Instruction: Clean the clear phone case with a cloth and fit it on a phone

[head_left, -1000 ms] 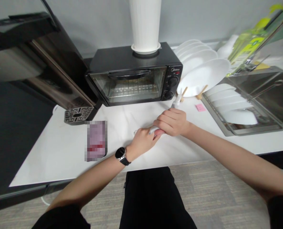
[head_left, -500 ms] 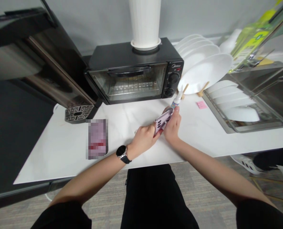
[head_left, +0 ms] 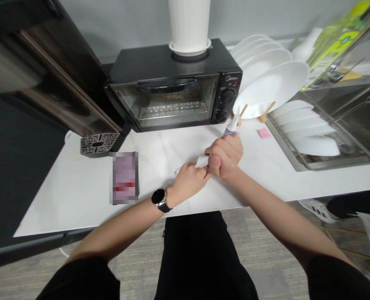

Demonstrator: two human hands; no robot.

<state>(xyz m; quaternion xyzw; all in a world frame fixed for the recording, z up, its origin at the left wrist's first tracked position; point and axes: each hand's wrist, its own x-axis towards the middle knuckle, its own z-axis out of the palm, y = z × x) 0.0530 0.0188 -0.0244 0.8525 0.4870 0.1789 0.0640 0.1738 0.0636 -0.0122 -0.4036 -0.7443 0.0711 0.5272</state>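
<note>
My left hand (head_left: 189, 181), with a black watch (head_left: 159, 197) on its wrist, grips the lower end of a pink phone (head_left: 207, 168) just above the white counter (head_left: 78, 191). Both hands hide almost all of the phone. My right hand (head_left: 224, 156) is closed on a folded white cloth (head_left: 201, 160) and presses it against the phone. A small bottle with a white cap (head_left: 232, 126) stands upright on the counter right behind my right hand.
A black toaster oven (head_left: 172, 96) with a white ribbed pot (head_left: 189, 25) on top stands behind. White plates (head_left: 272, 83) lean in a rack to its right, beside a pink note (head_left: 264, 133) and the sink's dish rack (head_left: 316, 141). A blurred flat object (head_left: 124, 177) and a coffee machine's drip tray (head_left: 99, 143) lie at the left.
Half a second ago my right hand held the pink phone tilted up and in plain view. It has now closed over the phone with the white cloth.
</note>
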